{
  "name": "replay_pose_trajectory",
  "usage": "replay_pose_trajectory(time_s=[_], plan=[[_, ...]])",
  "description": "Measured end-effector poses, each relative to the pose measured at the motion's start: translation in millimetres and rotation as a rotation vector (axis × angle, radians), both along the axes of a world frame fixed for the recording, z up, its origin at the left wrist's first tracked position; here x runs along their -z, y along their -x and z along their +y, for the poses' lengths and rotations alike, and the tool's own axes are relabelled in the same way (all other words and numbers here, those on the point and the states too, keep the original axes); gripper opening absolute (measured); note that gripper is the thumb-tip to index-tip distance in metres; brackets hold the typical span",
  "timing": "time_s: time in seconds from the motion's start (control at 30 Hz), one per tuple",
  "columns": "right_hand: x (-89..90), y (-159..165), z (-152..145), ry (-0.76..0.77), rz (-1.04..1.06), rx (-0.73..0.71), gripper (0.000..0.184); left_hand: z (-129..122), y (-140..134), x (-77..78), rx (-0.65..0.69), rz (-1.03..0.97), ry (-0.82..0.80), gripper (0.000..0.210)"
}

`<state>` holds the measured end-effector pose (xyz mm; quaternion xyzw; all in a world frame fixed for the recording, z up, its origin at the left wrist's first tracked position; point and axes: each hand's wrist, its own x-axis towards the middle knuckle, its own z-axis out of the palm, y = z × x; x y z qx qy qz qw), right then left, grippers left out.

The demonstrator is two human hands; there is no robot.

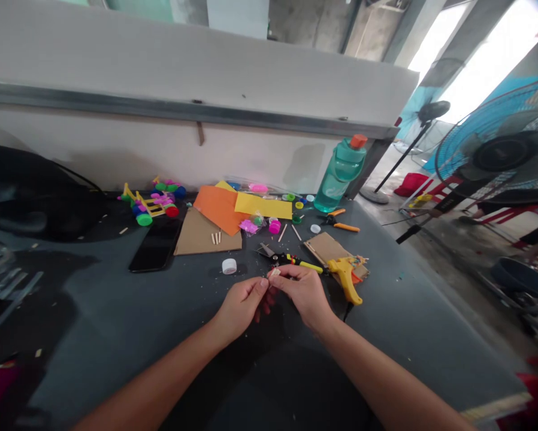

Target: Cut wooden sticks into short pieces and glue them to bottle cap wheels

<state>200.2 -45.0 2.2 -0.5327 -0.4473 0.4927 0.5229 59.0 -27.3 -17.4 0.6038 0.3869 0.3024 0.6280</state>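
Note:
My left hand (242, 305) and my right hand (305, 293) meet fingertip to fingertip over the dark table, both closed in a pinch. Small pale wooden stick pieces (275, 273) show between the thumb and finger of the right hand. What sits between the left fingertips is mostly hidden. Just beyond the hands lie black-and-yellow cutting pliers (296, 261) with jaws apart. A white bottle cap (229, 266) is to the left of them. Several short stick pieces (216, 238) rest on a cardboard sheet (192, 230).
A yellow glue gun (347, 278) lies on a cardboard piece (325, 246) at right. Orange-handled pliers (343, 226), a teal bottle (339, 173), coloured paper (219, 206) and pink caps (274, 227) sit farther back. A phone (153, 246) and toy cars (150, 206) are at left.

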Motion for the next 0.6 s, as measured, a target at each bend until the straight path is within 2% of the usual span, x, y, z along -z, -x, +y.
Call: replay_pose_trajectory(time_s=[0.2, 0.6], plan=[[-0.7, 0.3, 1.2, 0.045, 0.064, -0.031, 0.007, -0.1, 2.7, 0.5, 0.051, 0.060, -0.060, 0.037], [-4.5, 1.1, -0.4, 0.058, 0.103, -0.076, 0.011, 2.1, 5.1, 4.8, 0.065, 0.130, -0.132, 0.034]])
